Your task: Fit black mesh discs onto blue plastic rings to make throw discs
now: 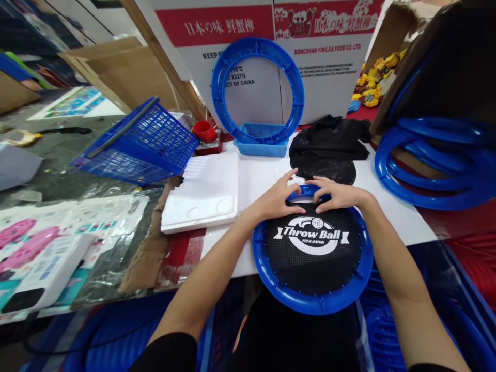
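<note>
A blue plastic ring point(312, 304) lies near the table's front edge, over my lap. Black mesh fabric point(310, 271) printed "Throw Ball" covers most of its inside, with small pegs along the rim. A gap shows between the fabric's far edge and the ring's far side. My left hand point(281, 198) is at the far left of this gap, thumb on the fabric edge and fingers bent over the rim. Mirroring it, my right hand point(333, 195) grips at the far right, thumb also on the fabric. The fingertips' undersides are hidden.
Another blue ring point(296, 88) leans upright on a carton, standing in a light blue tray point(261, 149). Black fabric pieces point(329, 142) are piled beyond my hands. Several blue rings point(422, 194) lie at right. A white foam board point(211, 191) and blue basket point(143, 139) are at left.
</note>
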{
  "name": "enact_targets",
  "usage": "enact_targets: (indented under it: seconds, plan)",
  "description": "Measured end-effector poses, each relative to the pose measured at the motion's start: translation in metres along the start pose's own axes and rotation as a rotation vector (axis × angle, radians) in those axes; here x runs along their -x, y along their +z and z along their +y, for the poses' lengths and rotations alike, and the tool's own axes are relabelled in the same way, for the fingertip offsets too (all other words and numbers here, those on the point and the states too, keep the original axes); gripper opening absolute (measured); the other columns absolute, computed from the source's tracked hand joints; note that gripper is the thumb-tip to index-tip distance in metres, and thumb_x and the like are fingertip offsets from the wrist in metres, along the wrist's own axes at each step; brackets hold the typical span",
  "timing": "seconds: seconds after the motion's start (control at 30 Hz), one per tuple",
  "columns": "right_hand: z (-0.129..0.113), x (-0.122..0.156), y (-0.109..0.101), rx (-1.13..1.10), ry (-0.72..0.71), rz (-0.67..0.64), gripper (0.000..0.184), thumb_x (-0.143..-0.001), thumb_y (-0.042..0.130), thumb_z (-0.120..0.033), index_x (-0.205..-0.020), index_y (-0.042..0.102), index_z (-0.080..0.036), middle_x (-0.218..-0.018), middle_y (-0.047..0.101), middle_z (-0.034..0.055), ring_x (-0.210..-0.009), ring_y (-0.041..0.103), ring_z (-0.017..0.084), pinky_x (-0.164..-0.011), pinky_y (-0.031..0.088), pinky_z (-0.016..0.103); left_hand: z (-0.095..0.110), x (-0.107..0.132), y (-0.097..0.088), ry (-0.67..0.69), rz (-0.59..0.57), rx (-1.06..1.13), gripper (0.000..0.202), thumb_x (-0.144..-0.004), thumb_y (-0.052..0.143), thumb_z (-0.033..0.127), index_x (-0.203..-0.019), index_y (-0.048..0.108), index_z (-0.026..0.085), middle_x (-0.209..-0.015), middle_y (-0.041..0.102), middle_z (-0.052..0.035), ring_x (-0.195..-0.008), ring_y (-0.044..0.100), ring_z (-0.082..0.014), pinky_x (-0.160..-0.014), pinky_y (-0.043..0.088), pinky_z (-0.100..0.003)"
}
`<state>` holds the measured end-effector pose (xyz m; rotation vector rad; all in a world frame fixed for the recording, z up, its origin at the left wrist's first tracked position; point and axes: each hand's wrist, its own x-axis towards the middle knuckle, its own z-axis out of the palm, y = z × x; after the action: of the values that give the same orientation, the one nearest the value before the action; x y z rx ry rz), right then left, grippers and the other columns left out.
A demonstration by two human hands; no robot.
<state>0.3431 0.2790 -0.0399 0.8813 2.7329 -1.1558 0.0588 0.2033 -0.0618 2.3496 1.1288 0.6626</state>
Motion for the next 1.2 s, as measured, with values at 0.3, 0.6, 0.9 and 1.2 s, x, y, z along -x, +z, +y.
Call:
enact_targets:
  seconds: [0.3,0.6,0.9,1.2]
  plan:
    - [-0.001,0.005,-0.006,-0.034,-0.048,0.029,0.041,-0.078,0.087,-0.067,-0.082,0.077,-0.027,-0.175,0.044,-0.0019,-0.169,0.022,0.04,-0.14,0.019,0.059,0.003,-0.001,0.001,0.028,-0.127,0.04,0.037,-0.09,0.081,0.061,-0.089,0.082,0.024,-0.171,0.048,-0.0094,-0.158,0.044,-0.0385,-0.135,0.032,-0.061]
    - [0.014,0.0,-0.009,-0.22,-0.134,0.187,0.034,-0.088,0.079,-0.058,-0.094,0.075,-0.024,-0.155,0.067,0.0079,-0.141,0.062,0.034,-0.125,0.04,0.051,-0.017,-0.004,-0.016,-0.155,0.028,0.382,0.027,-0.088,0.082,0.046,-0.085,0.075,0.021,-0.139,0.072,-0.0124,-0.13,0.068,-0.0303,-0.121,0.048,-0.053]
    - [0.021,-0.005,-0.005,-0.362,-0.106,0.248,0.038,-0.084,0.082,-0.059,-0.097,0.079,-0.023,-0.15,0.071,0.0094,-0.139,0.064,0.034,-0.124,0.04,0.052,-0.025,-0.006,-0.009,-0.22,0.126,0.443,0.026,-0.086,0.082,0.046,-0.085,0.078,0.02,-0.128,0.076,-0.0119,-0.118,0.072,-0.0279,-0.111,0.053,-0.05]
    - [0.021,-0.011,-0.002,-0.393,-0.111,0.279,0.034,-0.084,0.083,-0.056,-0.096,0.079,-0.024,-0.135,0.078,0.0059,-0.133,0.067,0.033,-0.123,0.043,0.052,-0.032,-0.008,-0.005,-0.234,0.142,0.346,0.025,-0.096,0.069,0.044,-0.087,0.075,0.021,-0.121,0.08,-0.0099,-0.104,0.072,-0.0242,-0.099,0.056,-0.044]
